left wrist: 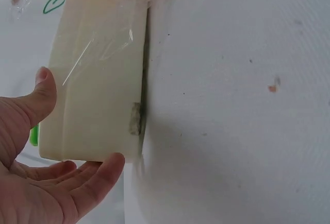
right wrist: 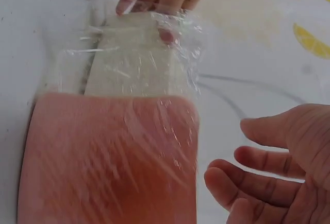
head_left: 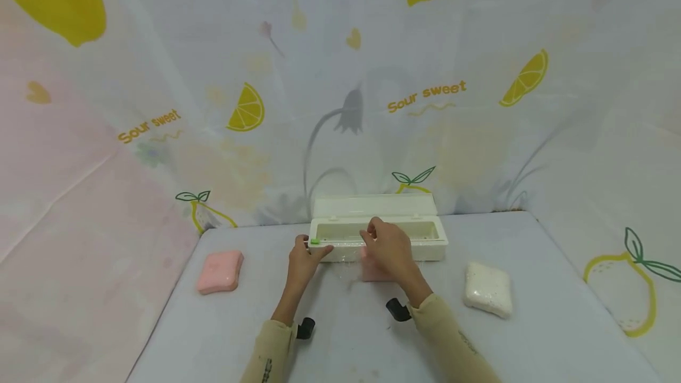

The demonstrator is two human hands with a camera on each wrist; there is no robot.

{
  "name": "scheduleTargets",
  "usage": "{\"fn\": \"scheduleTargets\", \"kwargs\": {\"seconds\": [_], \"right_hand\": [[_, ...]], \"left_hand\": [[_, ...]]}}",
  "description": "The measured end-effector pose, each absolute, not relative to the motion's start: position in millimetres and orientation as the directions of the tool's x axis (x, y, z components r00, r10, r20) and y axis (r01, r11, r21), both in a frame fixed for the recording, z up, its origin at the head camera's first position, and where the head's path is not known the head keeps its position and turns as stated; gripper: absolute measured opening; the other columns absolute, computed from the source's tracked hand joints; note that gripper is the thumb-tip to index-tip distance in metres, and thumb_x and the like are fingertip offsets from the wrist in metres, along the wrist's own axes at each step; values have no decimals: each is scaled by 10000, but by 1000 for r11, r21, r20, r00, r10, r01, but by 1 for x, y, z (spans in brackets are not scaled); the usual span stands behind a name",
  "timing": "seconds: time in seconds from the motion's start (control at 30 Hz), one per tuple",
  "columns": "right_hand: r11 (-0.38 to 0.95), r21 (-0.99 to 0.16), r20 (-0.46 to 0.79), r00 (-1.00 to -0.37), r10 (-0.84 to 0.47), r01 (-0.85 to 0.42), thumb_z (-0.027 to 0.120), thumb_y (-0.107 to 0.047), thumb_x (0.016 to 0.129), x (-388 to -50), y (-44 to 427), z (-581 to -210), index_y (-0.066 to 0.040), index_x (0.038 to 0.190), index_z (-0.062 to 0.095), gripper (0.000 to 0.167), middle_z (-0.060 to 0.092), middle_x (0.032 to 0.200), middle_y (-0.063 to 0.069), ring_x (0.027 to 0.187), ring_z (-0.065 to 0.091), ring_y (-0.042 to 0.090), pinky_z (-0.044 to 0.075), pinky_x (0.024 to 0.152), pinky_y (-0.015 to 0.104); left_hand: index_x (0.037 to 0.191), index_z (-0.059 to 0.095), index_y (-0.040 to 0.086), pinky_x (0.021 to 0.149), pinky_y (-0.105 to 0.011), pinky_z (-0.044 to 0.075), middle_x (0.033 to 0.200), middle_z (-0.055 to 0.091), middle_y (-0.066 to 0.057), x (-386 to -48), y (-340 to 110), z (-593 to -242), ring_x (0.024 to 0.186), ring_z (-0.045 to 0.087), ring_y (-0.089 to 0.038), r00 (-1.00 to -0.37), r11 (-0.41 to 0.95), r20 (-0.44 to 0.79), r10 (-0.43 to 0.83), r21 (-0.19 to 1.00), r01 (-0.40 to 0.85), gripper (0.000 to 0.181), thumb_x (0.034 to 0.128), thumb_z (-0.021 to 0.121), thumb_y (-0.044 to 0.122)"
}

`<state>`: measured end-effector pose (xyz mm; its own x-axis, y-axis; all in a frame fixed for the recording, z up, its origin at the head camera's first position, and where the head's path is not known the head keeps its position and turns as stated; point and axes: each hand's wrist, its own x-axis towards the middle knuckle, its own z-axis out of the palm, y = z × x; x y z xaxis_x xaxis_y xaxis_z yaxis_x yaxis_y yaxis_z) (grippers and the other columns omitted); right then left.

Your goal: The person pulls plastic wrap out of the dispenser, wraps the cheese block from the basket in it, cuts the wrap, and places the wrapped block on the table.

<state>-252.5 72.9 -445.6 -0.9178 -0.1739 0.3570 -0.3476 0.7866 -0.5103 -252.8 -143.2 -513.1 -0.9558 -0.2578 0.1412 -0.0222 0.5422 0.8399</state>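
A long white cling film dispenser box [head_left: 380,252] stands at the back of the table with its lid [head_left: 372,205] raised. My left hand [head_left: 301,262] grips the box's left end, thumb on the upper edge and fingers against the end face, beside a green slider [head_left: 315,241]. Clear film [right wrist: 129,69] spreads in front of the box and over a pink square block [right wrist: 103,152], wrinkled in places. Above the box's front edge hovers my right hand [head_left: 391,250], fingers bent loosely. In the right wrist view, nothing shows between its thumb and fingers.
A second pink square block [head_left: 220,272] lies to the left on the table [head_left: 340,347]. On the right sits a white speckled square block [head_left: 487,289]. A lemon-printed cloth [head_left: 298,152] rises behind the box.
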Motion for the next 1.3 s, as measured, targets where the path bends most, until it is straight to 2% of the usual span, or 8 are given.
{"fn": "scheduleTargets", "kwargs": {"seconds": [0.2,0.3,0.4,0.6,0.7,0.93,1.1,1.3], "right_hand": [[739,-471,373,-868,-328,-481,736,-292,891,-268,42,-452,-114,1006,707,214,706,1000,51,928,646,250,513,777,416],[731,-468,344,-864,-368,-497,776,-321,852,-276,24,-452,-129,1045,739,275,698,1108,56,1068,612,288,485,886,453],[732,-496,291,-884,-366,-467,812,-344,812,-280,8,-448,-157,1041,759,300,688,1151,58,1122,585,311,475,897,481],[755,-524,259,-918,-299,-394,838,-368,772,-283,-19,-447,-184,969,784,275,692,1107,57,1082,577,332,451,811,516],[780,-515,253,-932,-258,-356,833,-354,777,-283,-27,-449,-189,884,790,200,693,1047,50,1025,575,317,424,790,500],[809,-486,261,-939,-224,-329,827,-315,785,-283,-32,-456,-204,733,765,137,687,906,14,932,581,284,417,770,471],[817,-488,250,-946,-208,-309,831,-326,776,-285,-25,-457,-230,736,777,118,699,932,1,949,573,285,404,781,468],[821,-481,250,-946,-208,-308,825,-327,783,-285,-16,-458,-237,765,798,96,712,955,-3,977,575,300,409,793,488]], "left_hand": [[1211,556,-30,653,-361,491,1006,620,-150,-255,-150,-514,827,581,-251,-964,572,187,-189,819,46,602,829,797,368],[1156,620,7,613,-323,482,950,660,-107,-255,-154,-512,757,579,-198,-966,583,194,-171,811,59,521,822,800,364],[1133,661,32,581,-307,478,932,692,-111,-254,-154,-510,717,592,-187,-965,581,205,-164,811,74,454,820,808,326],[1122,688,56,604,-319,500,1004,709,-108,-256,-151,-509,799,643,-212,-965,569,196,-177,820,62,352,850,786,255],[1118,685,51,619,-318,494,1005,707,-99,-257,-149,-512,794,636,-200,-966,555,196,-171,829,70,301,875,758,213],[1159,672,20,610,-322,497,998,702,-119,-256,-146,-516,769,625,-189,-960,572,233,-153,814,106,313,888,736,163],[1142,676,24,605,-316,485,1004,702,-124,-256,-148,-515,781,613,-198,-954,591,251,-163,799,109,374,863,771,255],[1154,668,1,564,-281,444,922,690,-96,-255,-150,-515,722,557,-161,-956,618,253,-146,778,111,415,862,766,280]]}}
